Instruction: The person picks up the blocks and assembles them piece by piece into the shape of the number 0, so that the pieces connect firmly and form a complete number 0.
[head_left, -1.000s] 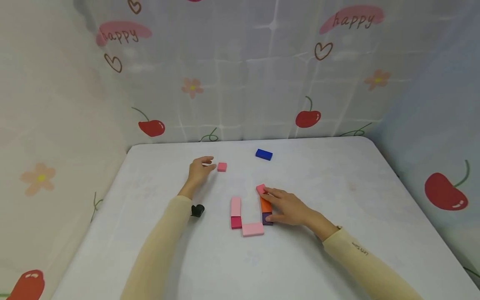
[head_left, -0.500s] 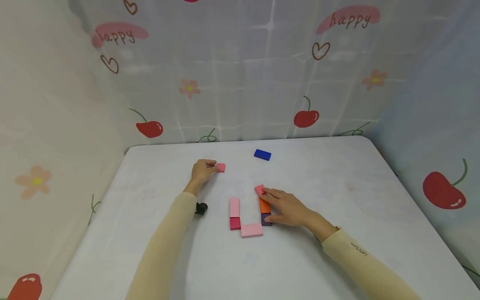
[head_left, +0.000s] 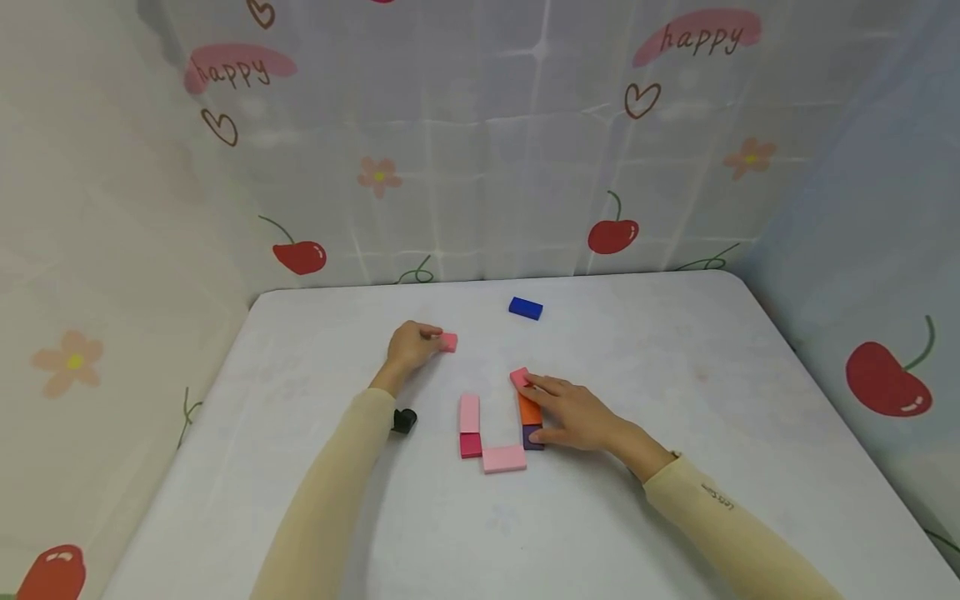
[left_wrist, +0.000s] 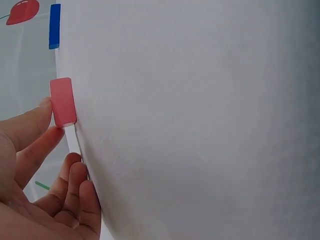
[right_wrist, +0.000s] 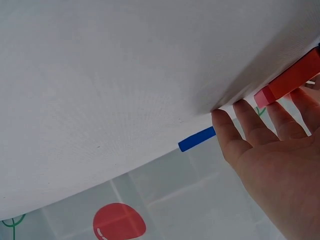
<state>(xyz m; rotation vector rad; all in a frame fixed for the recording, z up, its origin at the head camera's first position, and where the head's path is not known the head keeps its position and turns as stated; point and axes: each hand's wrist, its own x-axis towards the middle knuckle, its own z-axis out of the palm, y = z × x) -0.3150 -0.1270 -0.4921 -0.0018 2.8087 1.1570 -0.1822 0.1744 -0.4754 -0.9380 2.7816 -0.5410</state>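
In the head view my left hand [head_left: 412,346] pinches a small pink block [head_left: 449,342] at the left back of the table; the left wrist view shows thumb and forefinger at one end of this pink block [left_wrist: 63,102], the other fingers curled below. My right hand [head_left: 581,417] rests along a row of blocks, fingers loosely extended. That row has a pink block [head_left: 519,377] at the far end, an orange block [head_left: 529,411] in the middle and a dark purple block [head_left: 533,442] nearest me, touched by the thumb. The hand partly covers the row.
Left of the row lie a light pink block [head_left: 469,413] and a crimson block [head_left: 471,447] end to end. Another light pink block [head_left: 504,459] lies crosswise in front. A blue block [head_left: 526,308] lies at the back. A small black object [head_left: 405,420] sits beside the left sleeve.
My left hand has reached the small pink block, closed thumb and finger on it and shifted it slightly right and toward me. The right hand has stayed in place.
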